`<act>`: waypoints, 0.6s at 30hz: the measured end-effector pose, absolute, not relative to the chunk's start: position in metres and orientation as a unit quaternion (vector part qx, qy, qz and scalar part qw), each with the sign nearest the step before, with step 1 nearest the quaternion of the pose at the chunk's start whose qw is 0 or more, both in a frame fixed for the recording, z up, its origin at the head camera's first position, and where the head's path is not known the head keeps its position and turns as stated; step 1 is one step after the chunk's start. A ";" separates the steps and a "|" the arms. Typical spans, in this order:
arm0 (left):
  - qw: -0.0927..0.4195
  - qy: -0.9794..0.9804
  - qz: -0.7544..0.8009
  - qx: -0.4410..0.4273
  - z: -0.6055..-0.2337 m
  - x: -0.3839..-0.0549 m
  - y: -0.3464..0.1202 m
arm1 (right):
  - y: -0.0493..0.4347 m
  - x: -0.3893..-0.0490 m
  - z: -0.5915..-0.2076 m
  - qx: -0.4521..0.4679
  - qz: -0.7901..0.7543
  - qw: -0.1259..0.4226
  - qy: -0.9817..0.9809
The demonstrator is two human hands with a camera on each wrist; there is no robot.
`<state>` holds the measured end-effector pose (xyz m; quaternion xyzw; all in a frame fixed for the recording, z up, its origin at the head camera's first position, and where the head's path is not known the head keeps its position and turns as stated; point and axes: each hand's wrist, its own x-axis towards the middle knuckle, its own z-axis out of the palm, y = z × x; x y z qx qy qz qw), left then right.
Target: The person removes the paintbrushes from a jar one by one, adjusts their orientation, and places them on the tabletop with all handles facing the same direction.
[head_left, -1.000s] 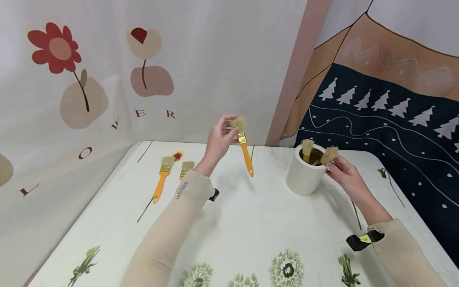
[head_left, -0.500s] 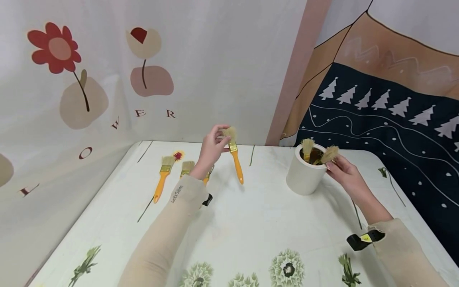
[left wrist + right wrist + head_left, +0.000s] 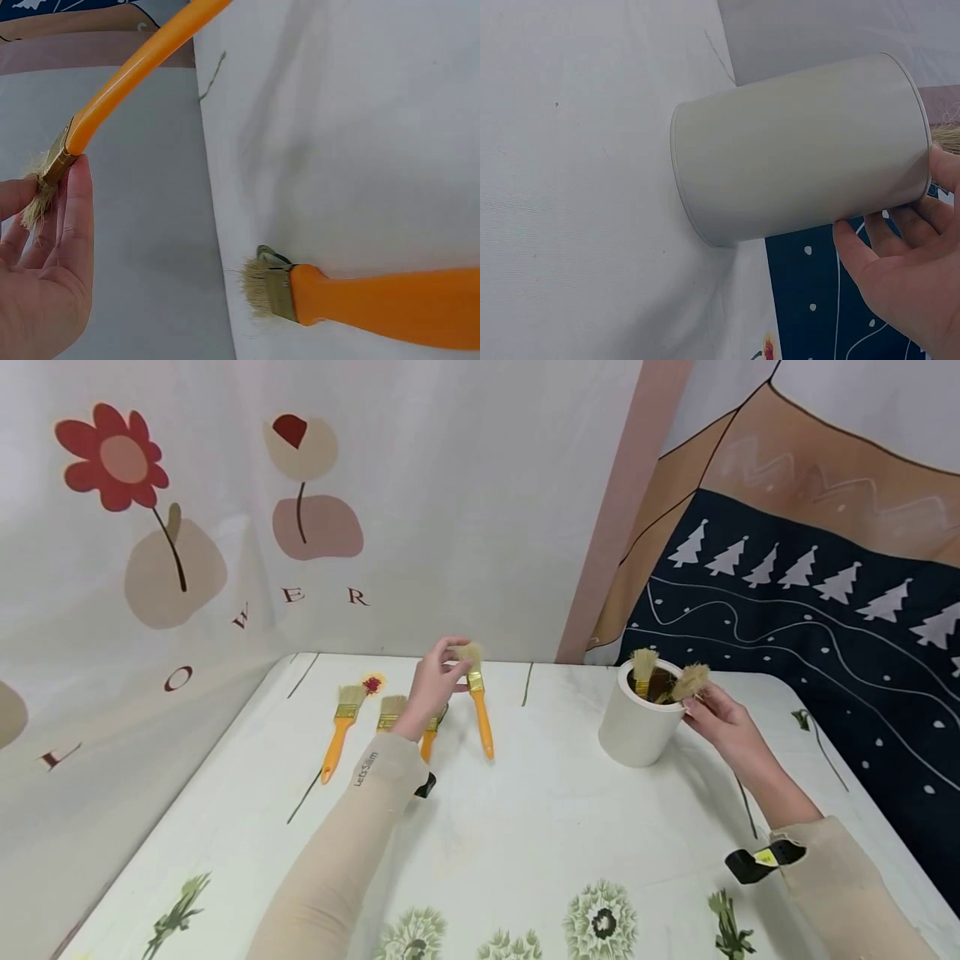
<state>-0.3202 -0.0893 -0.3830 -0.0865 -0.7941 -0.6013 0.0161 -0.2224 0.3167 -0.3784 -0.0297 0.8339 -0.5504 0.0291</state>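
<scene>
My left hand [image 3: 435, 681] pinches a paintbrush [image 3: 480, 706] by its pale bristles, its orange handle pointing down; in the left wrist view that handle [image 3: 135, 75] slants up. Several paintbrushes with gold ferrules lie to the left: one brush [image 3: 340, 732] at the far left, a second brush [image 3: 392, 710] beside it, and another brush [image 3: 382, 300] partly behind my wrist in the head view. My right hand [image 3: 723, 718] holds the rim and side of a white cylindrical pot [image 3: 637, 727], thumb at the rim. Two brushes stand in it, bristles [image 3: 642, 667] up.
A white flower-printed cloth [image 3: 525, 827] covers the table. Behind it hangs a pale curtain [image 3: 450, 485] with flower prints, and at the right a dark blue cloth [image 3: 750, 618] with white trees. A black strap [image 3: 765, 860] circles my right wrist.
My left hand has moved left and down with the paintbrush, lowering it toward the brushes on the table. The right hand and the pot have stayed in place.
</scene>
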 end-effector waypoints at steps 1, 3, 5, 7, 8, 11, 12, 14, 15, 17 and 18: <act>0.011 -0.797 -0.598 -0.083 -0.385 -0.321 -0.090 | 0.317 -0.222 -0.378 -0.029 -0.549 0.029 0.834; 0.000 -0.801 -0.594 -0.078 -0.389 -0.322 -0.091 | 0.317 -0.222 -0.379 -0.027 -0.547 0.029 0.836; -0.011 -0.807 -0.586 -0.075 -0.393 -0.323 -0.092 | 0.317 -0.223 -0.379 -0.026 -0.546 0.029 0.837; -0.021 -0.811 -0.580 -0.072 -0.397 -0.324 -0.094 | 0.317 -0.223 -0.379 -0.025 -0.545 0.028 0.837; -0.026 -0.813 -0.577 -0.071 -0.399 -0.324 -0.094 | 0.317 -0.223 -0.379 -0.025 -0.545 0.028 0.838; -0.038 -0.818 -0.570 -0.065 -0.404 -0.325 -0.095 | 0.316 -0.224 -0.379 -0.024 -0.544 0.028 0.838; -0.041 -0.820 -0.568 -0.063 -0.405 -0.325 -0.095 | 0.316 -0.224 -0.379 -0.023 -0.544 0.028 0.838; -0.046 -0.824 -0.562 -0.062 -0.407 -0.325 -0.095 | 0.316 -0.224 -0.379 -0.021 -0.544 0.028 0.838; -0.048 -0.825 -0.559 -0.061 -0.408 -0.325 -0.095 | 0.316 -0.223 -0.379 -0.020 -0.545 0.028 0.838; -0.052 -0.828 -0.556 -0.061 -0.410 -0.325 -0.096 | 0.316 -0.223 -0.379 -0.019 -0.546 0.028 0.837; -0.054 -0.829 -0.554 -0.060 -0.411 -0.325 -0.096 | 0.316 -0.223 -0.379 -0.019 -0.547 0.028 0.837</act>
